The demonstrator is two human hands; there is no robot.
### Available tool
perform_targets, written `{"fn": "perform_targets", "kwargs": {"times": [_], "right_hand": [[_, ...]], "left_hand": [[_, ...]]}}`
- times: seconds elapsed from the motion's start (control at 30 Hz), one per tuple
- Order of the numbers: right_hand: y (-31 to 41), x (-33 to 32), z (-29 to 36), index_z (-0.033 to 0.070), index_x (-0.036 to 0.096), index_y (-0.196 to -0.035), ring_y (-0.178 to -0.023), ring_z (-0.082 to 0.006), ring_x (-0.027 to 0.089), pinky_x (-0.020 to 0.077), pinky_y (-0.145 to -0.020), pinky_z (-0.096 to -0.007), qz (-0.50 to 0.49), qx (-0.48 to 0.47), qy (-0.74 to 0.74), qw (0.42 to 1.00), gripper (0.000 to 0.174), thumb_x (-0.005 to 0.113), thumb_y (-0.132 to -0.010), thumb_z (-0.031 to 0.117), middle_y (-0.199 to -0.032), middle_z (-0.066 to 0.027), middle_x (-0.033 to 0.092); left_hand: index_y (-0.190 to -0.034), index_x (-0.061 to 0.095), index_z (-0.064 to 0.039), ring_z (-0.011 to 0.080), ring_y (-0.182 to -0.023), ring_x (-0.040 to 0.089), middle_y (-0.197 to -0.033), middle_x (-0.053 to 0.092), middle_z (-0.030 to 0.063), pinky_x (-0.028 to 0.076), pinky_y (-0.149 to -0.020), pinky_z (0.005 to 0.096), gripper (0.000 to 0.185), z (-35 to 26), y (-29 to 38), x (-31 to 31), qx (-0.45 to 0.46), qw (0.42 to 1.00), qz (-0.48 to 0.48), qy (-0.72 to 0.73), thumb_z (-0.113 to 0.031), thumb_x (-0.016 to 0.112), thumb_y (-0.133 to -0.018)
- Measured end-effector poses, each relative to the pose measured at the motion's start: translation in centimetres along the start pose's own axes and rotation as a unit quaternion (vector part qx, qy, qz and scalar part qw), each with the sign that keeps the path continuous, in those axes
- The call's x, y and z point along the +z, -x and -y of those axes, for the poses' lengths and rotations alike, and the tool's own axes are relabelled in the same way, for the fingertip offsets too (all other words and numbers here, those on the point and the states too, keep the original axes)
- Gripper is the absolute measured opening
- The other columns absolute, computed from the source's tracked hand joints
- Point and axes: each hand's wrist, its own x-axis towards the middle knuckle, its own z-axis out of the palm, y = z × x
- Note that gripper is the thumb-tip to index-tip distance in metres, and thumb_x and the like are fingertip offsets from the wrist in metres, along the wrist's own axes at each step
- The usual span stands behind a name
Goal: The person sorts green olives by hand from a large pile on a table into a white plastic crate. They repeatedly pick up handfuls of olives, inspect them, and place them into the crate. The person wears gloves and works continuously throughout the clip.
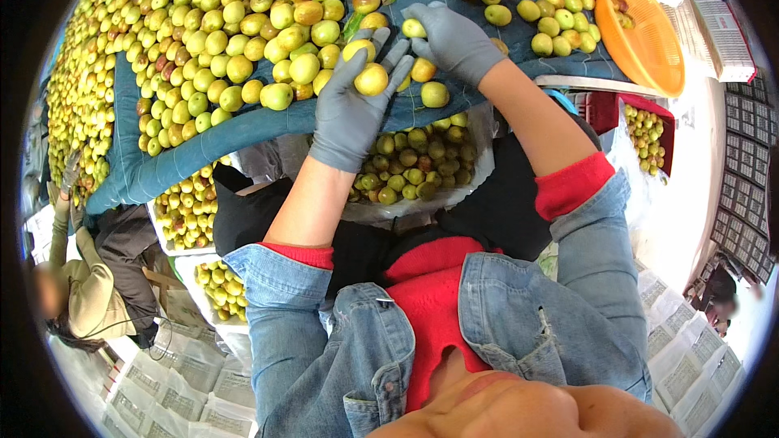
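Grey gloves cover both of my hands, which are close together over the near edge of a blue padded cloth [389, 112]. My left hand [350, 106] is palm up, holding two yellow-green jujubes, one jujube [371, 79] by the fingers and another jujube [359, 50] near the thumb. Between thumb and fingers, my right hand [456, 42] pinches a single green jujube [414, 28]. A few loose jujubes, such as a yellow-green jujube [434, 95], lie on the cloth between and below the hands. The large heap of jujubes [243, 24] spreads beyond my left hand.
An orange plastic basket [654, 42] tilts at the cloth's right edge. Below the edge, by my lap, sits a plastic-lined container of jujubes [420, 164]. White crates of jujubes [188, 210] stand at left, near another person [97, 292]. A red crate [666, 140] is at right.
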Motion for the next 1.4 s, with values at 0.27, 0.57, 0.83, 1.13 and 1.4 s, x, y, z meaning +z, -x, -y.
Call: {"fn": "perform_targets", "kwargs": {"times": [0.27, 0.57, 0.83, 1.13, 1.4], "right_hand": [[-1.4, -6.1, 1.9, 0.009, 0.060, -0.124, -0.083, -0.0145, 0.061, 0.0492, -0.072, -0.0305, 0.132, 0.060, -0.265, 0.953, 0.046, 0.068, -0.086, 0.032, -0.093, -0.0032, 0.065], [-1.5, -5.1, -3.3, 0.008, 0.062, -0.117, -0.087, -0.0204, 0.061, 0.0494, -0.077, -0.0329, 0.029, 0.057, -0.019, 0.998, 0.039, 0.069, -0.084, 0.028, -0.093, -0.0096, 0.061], [-3.5, -2.7, -2.5, 0.006, 0.059, -0.119, -0.111, -0.0364, 0.054, 0.0467, -0.093, -0.0453, 0.031, 0.067, 0.015, 0.997, 0.038, 0.061, -0.088, 0.028, -0.116, -0.0200, 0.059], [0.4, -4.7, 3.3, 0.008, 0.061, -0.115, -0.097, -0.0360, 0.060, 0.0495, -0.087, -0.0379, 0.236, 0.033, -0.025, 0.971, 0.047, 0.076, -0.073, 0.025, -0.103, -0.0196, 0.057], [0.9, -2.9, 3.0, 0.007, 0.064, -0.110, -0.101, -0.0357, 0.057, 0.0493, -0.089, -0.0378, 0.153, -0.024, -0.039, 0.987, 0.046, 0.078, -0.068, 0.018, -0.106, -0.0202, 0.054]], "left_hand": [[-0.137, 0.034, 0.008, 0.0452, -0.137, 0.029, -0.145, 0.037, 0.0253, 0.026, -0.115, 0.0567, 0.053, -0.5, -0.2, 0.2, 0.000, 0.999, 0.026, 0.026, -0.016, 0.053, -0.094], [-0.138, 0.035, 0.004, 0.0474, -0.135, 0.031, -0.145, 0.033, 0.0290, 0.031, -0.110, 0.0608, 0.062, -1.4, -0.2, 1.1, -0.056, 0.982, 0.019, 0.179, -0.037, 0.054, -0.095], [-0.137, 0.037, 0.002, 0.0459, -0.132, 0.036, -0.140, 0.040, 0.0272, 0.033, -0.110, 0.0589, 0.066, -1.7, -0.1, 1.6, 0.013, 0.991, -0.025, 0.128, -0.048, 0.051, -0.095], [-0.141, 0.035, 0.002, 0.0476, -0.136, 0.028, -0.144, 0.034, 0.0293, 0.024, -0.113, 0.0610, 0.069, -2.0, -0.1, 0.9, 0.035, 0.992, -0.028, 0.121, -0.046, 0.053, -0.095], [-0.140, 0.035, -0.002, 0.0481, -0.135, 0.031, -0.144, 0.034, 0.0297, 0.025, -0.112, 0.0615, 0.070, -2.0, -0.3, 0.9, 0.028, 0.998, -0.004, 0.063, -0.054, 0.046, -0.095]]}}
